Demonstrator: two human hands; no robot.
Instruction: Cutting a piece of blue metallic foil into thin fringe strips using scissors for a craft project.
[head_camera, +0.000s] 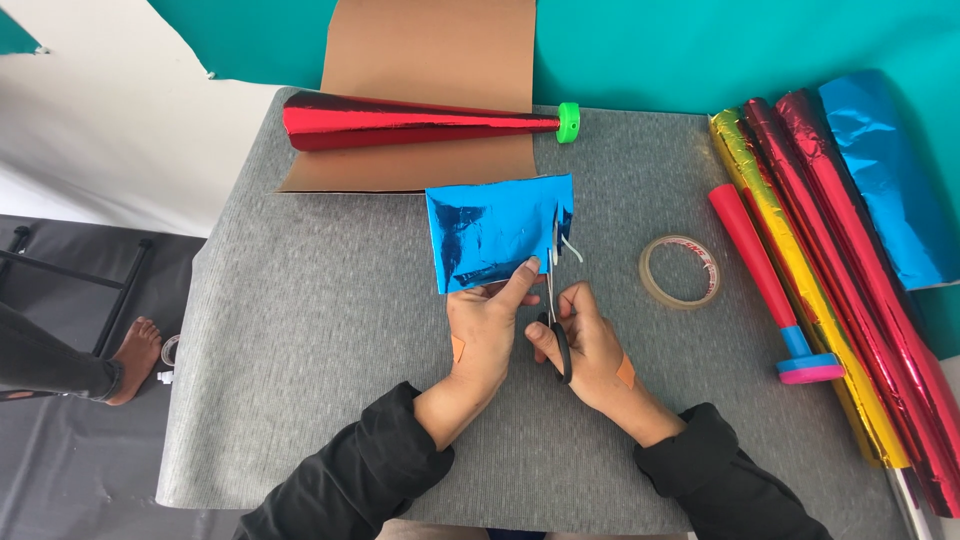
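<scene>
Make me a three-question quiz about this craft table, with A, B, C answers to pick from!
1. Where is the tape roll?
A. Right of the blue foil sheet
B. On the red cone
C. On the floor

2. What colour is the cap on the red cone?
A. Yellow
B. Green
C. Black

3. What is the right hand doing?
A. Resting flat
B. Holding the tape
C. Holding scissors in the blue sheet's edge

Answers: 1 A, the roll lies on the grey mat to the sheet's right. 2 B, the cone's narrow tip has a green cap. 3 C, its fingers grip the black handles while the left hand pinches the sheet.
</scene>
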